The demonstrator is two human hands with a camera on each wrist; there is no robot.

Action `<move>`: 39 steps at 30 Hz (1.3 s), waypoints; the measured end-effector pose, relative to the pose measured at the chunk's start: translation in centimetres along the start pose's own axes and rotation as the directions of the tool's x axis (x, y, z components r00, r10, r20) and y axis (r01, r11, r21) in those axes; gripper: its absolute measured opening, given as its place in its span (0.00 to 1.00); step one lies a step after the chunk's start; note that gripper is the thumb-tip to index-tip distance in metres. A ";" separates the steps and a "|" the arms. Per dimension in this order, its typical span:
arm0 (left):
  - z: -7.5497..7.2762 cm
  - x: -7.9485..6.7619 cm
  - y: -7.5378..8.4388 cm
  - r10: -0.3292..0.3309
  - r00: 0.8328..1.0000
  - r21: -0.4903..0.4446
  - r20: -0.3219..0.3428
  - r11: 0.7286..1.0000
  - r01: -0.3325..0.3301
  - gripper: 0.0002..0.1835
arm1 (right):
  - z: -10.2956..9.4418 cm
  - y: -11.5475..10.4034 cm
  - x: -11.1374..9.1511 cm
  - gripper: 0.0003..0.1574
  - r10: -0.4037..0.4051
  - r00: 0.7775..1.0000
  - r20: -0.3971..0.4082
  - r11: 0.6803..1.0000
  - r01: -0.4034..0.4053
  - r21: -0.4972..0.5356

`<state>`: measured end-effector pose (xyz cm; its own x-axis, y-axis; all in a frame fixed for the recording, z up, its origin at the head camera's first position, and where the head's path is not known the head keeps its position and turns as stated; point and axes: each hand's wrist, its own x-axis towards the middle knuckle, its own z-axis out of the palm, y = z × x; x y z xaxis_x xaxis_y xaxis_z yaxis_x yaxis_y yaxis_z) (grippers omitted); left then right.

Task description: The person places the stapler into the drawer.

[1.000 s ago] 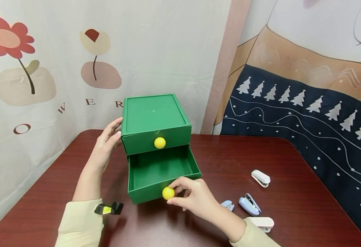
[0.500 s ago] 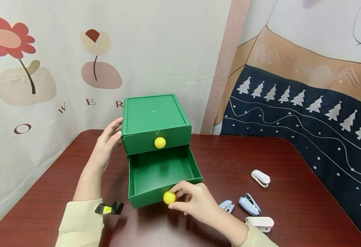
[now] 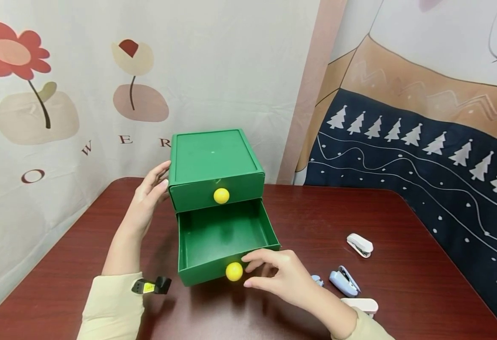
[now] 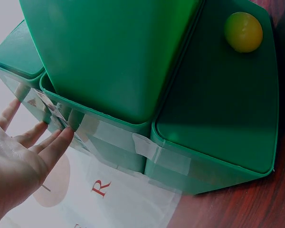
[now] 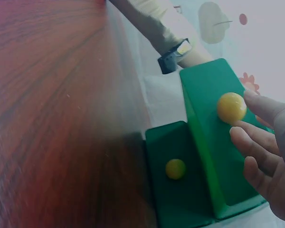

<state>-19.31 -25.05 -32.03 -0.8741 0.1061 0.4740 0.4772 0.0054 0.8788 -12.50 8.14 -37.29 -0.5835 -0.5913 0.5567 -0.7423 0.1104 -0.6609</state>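
Observation:
A green drawer cabinet [image 3: 214, 153] stands on the table, its top drawer closed with a yellow knob [image 3: 221, 196]. Below that, the middle drawer [image 3: 203, 272] is pulled out and bare inside. My right hand [image 3: 280, 276] is just right of this drawer's round yellow knob [image 3: 234, 271], thumb and fingers spread apart and clear of it. The left hand [image 3: 144, 203] rests its fingertips on the cabinet's left side, fingers fairly straight, as the left wrist view also shows. A closed bottom drawer [image 5: 180, 202] appears in the right wrist view; the head view hides it.
Several staplers lie right of the cabinet: a white stapler [image 3: 360, 245], a blue stapler [image 3: 344, 281], a pale one [image 3: 361, 304] partly behind the right forearm, and another blue one [image 3: 317, 280] mostly hidden by it. A printed curtain [image 3: 231, 71] hangs behind the table [image 3: 308, 212].
The middle drawer has slid farther out toward me. My right hand, which was pinching its knob, has let go and moved slightly right. The left hand has stayed on the cabinet's side.

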 end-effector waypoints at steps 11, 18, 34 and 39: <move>0.1 0.1 0.1 -0.003 1.000 -0.001 -0.002 1.000 0.003 0.26 | -3.7 0.0 -2.0 0.21 -0.017 1.000 -0.023 1.000 0.017 0.010; 0.1 0.0 0.1 -0.008 1.000 0.009 -0.004 1.000 0.008 0.26 | -6.5 1.2 -3.5 0.24 -0.026 0.995 -0.094 0.996 0.018 -0.082; 0.1 -0.1 0.2 -0.007 1.000 0.016 0.000 1.000 0.007 0.26 | -10.1 5.0 -6.9 0.28 0.131 0.988 0.087 0.987 -0.121 -0.110; 0.1 -0.1 0.2 -0.008 1.000 0.017 -0.001 1.000 0.008 0.26 | -10.6 6.0 -7.2 0.29 0.140 0.968 0.208 0.990 -0.134 -0.040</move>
<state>-19.12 -24.94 -31.88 -0.8781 0.1052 0.4667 0.4714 0.0235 0.8816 -16.23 21.48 -39.95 -0.6002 -0.7231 0.3421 -0.6697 0.2203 -0.7092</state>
